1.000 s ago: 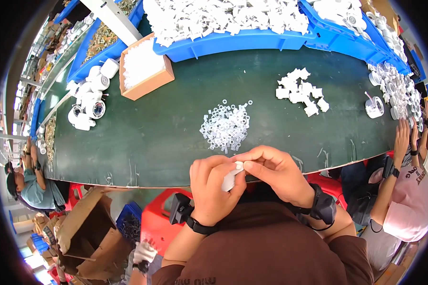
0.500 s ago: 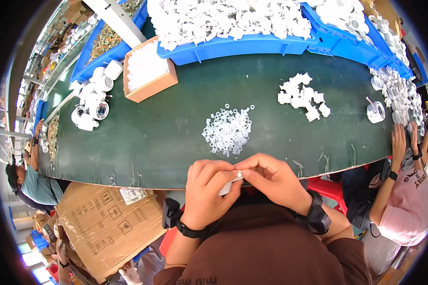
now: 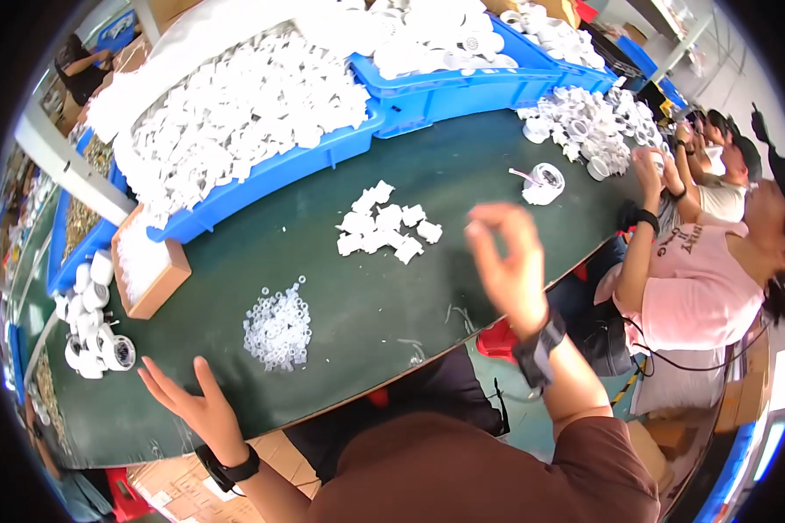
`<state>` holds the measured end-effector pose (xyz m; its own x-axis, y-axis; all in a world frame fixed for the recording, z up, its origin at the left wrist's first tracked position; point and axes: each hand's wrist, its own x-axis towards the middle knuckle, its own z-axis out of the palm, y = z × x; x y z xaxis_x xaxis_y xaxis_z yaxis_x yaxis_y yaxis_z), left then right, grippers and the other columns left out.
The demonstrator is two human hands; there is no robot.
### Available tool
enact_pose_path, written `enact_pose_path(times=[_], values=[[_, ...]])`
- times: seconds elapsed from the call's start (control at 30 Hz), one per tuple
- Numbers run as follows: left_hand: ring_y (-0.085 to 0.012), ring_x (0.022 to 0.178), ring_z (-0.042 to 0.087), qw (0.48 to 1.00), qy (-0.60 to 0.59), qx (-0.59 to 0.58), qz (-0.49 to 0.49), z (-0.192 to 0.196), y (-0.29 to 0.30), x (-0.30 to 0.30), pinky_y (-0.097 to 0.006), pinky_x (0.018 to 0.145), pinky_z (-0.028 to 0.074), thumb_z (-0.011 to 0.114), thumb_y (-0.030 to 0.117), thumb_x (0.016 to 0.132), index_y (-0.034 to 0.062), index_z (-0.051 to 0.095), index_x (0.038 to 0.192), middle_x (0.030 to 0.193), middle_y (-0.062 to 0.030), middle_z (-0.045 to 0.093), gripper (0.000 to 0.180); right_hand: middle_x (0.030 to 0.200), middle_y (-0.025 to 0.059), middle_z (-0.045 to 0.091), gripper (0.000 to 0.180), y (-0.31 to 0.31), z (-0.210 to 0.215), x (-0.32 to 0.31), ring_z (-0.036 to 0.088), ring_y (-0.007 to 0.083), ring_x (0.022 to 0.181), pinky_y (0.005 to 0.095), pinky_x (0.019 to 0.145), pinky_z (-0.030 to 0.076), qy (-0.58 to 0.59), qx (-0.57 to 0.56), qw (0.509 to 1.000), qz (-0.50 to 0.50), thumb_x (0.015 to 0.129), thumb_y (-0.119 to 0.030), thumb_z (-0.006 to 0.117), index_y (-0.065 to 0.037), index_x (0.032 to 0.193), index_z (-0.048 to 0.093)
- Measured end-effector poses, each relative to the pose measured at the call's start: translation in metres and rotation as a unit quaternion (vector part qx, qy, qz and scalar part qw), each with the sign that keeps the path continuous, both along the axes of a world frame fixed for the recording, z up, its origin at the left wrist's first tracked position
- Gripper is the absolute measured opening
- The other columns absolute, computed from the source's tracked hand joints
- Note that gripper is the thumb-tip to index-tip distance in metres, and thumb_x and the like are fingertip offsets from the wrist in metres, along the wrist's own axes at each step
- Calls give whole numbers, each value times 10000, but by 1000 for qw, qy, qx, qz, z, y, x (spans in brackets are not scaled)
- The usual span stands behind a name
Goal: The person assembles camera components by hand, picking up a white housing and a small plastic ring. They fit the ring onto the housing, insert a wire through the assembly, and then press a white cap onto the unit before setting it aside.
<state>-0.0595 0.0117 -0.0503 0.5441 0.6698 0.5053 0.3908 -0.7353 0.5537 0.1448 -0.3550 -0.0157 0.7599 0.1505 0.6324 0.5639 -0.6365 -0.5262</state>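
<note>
My left hand (image 3: pixel 199 415) is held over the near left part of the green table (image 3: pixel 227 261), fingers spread, with nothing in it. Close by lie white round housings (image 3: pixel 92 318) in a cluster. My right hand (image 3: pixel 513 266) is raised over the table's right part, its thumb and forefinger curved and apart; I see nothing between them. Beyond it sits a clear-and-white round part (image 3: pixel 543 184) with a thin wire lead. Between my hands are a heap of small translucent rings (image 3: pixel 277 328) and a loose group of white angular plastic pieces (image 3: pixel 380 228).
Blue bins (image 3: pixel 270 187) heaped with white parts line the far edge. A cardboard box (image 3: pixel 161 279) of whitish pieces stands at the left. White round caps (image 3: pixel 593 126) are piled at the far right, near a co-worker in a pink shirt (image 3: pixel 680 279).
My hands, earlier together on a small white piece, have moved apart: left hand leftward, right hand rightward and farther out. The piece is no longer seen in them. The view has turned right.
</note>
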Motion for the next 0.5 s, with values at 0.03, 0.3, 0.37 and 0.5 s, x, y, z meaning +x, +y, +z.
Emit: enact_pose_path(times=[0.03, 0.3, 0.37, 0.5], values=[[-419, 1518, 247, 1000, 6, -14, -18, 2, -6, -1, -521, 1206, 241, 646, 292, 1022, 39, 280, 1607, 1650, -265, 198, 735, 1125, 125, 683, 232, -20, 2, 16, 614, 293, 1109, 393, 972, 466, -36, -52, 994, -87, 901, -77, 729, -49, 1125, 675], [-370, 1369, 445, 990, 26, -64, -126, 19, -58, -1, -463, 1155, 325, 669, 89, 942, 28, 552, 1407, 1490, -211, 480, 483, 1328, 129, 598, 581, -166, -47, 116, 609, 231, 1163, 347, 962, 509, 145, -30, 989, -24, 921, -249, 784, -41, 1413, 556], [-360, 1324, 487, 983, 8, -98, -152, 25, -71, -4, -446, 1129, 359, 674, 62, 927, 24, 607, 1325, 1418, -199, 549, 405, 1233, 117, 618, 546, -135, -28, 93, 621, 219, 1111, 336, 975, 496, 114, -81, 990, -30, 900, -192, 788, -37, 1374, 565], [-313, 1056, 647, 956, -18, -149, -253, 36, -89, -10, -393, 936, 504, 679, -14, 896, 24, 716, 1064, 1135, -150, 693, 176, 1165, 32, 644, 549, -77, 4, 37, 635, 126, 958, 243, 782, 509, 331, 157, 929, 58, 926, -198, 739, -59, 1416, 534]])
